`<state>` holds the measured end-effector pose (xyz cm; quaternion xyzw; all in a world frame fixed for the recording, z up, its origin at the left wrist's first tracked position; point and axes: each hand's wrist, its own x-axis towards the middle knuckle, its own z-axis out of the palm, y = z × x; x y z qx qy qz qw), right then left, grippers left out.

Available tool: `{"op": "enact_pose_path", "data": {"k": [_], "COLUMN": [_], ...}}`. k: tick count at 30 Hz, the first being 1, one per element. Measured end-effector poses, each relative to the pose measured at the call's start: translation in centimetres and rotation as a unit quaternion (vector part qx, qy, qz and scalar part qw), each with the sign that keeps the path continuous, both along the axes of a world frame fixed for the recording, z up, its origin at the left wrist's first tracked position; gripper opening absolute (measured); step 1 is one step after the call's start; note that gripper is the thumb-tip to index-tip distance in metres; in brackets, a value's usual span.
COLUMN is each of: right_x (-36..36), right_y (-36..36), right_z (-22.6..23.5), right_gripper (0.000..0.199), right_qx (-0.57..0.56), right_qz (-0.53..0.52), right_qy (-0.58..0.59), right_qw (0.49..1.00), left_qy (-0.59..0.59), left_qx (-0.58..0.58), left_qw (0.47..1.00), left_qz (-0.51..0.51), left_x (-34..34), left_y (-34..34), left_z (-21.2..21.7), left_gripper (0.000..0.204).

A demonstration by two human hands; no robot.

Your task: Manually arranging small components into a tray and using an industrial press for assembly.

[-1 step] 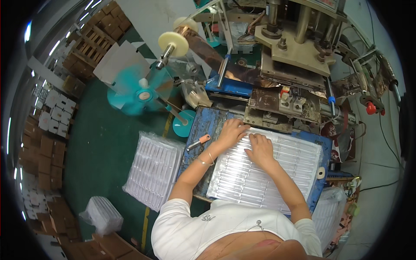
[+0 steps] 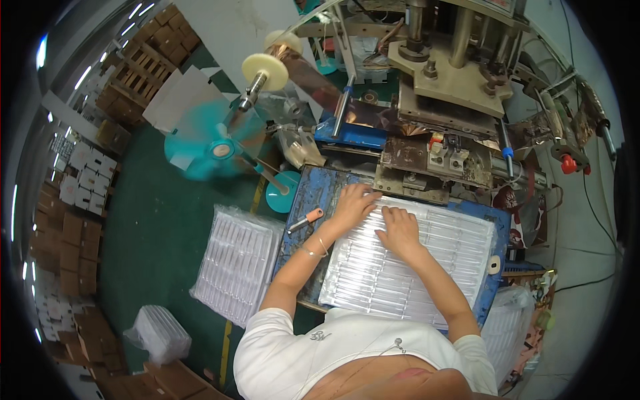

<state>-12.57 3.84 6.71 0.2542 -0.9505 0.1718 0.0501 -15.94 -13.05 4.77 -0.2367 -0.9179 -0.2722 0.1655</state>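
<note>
The clear ribbed plastic tray (image 2: 353, 270) lies on the blue worktable (image 2: 313, 183), right in front of the person, and both bare hands are at its far side. The left hand (image 2: 355, 205) sits at the far left corner, fingers bent and close together, tips along the edge; from where I stand I can't tell whether they pinch it. The right hand (image 2: 401, 232) is just beside it, palm down over the ribs a little nearer, fingers loosely stretched toward the far edge, thumb apart on the left, with nothing visible in its grasp. The right forearm crosses above the tray and hides part of it.

Just beyond the fingertips, the metal fixture (image 2: 410, 183) of the press (image 2: 460, 87) blocks the far side. An orange-handled tool (image 2: 307, 221) lies left of the left wrist, clear of the tray, and a small white piece (image 2: 493, 265) is by the tray's right edge. Farther left a teal fan (image 2: 221, 150) stands on the floor; nearer, also left, is a wrapped stack of ribbed trays (image 2: 233, 263).
</note>
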Motion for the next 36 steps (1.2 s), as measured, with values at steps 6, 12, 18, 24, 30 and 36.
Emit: {"op": "enact_pose_path", "data": {"k": [6,12,18,24,30,36], "right_x": [-0.5,-2.2,-1.5,0.3,0.1,-2.9], "right_y": [-0.6,-0.8,2.4,10.8,15.2,15.3], "right_z": [0.6,0.6,5.7,7.9,9.7,10.6], "right_gripper": [0.042,0.032,0.021,0.035,0.036,0.034], "right_qx": [0.015,-0.010,-0.117,-0.433,-0.657,-0.619], "right_qz": [0.018,0.023,0.022,-0.039,-0.157,-0.258], "right_qy": [-0.023,-0.051,-0.125,-0.305,-0.237,-0.129], "right_qw": [0.999,0.998,0.985,0.847,0.698,0.731], "left_qy": [-0.019,-0.083,-0.013,0.033,0.190,0.252], "left_qx": [0.009,0.134,0.240,0.263,0.068,-0.031], "left_qw": [0.998,0.983,0.953,0.955,0.975,0.964], "left_qz": [0.052,0.098,0.184,0.135,0.091,0.074], "left_x": [0.8,1.1,3.2,1.6,-3.7,-7.3], "left_y": [-2.0,-1.6,0.9,5.2,11.7,14.7], "left_z": [-1.9,-2.5,2.7,6.2,12.2,13.2], "left_gripper": [0.026,0.030,0.046,0.050,0.045,0.036]}}
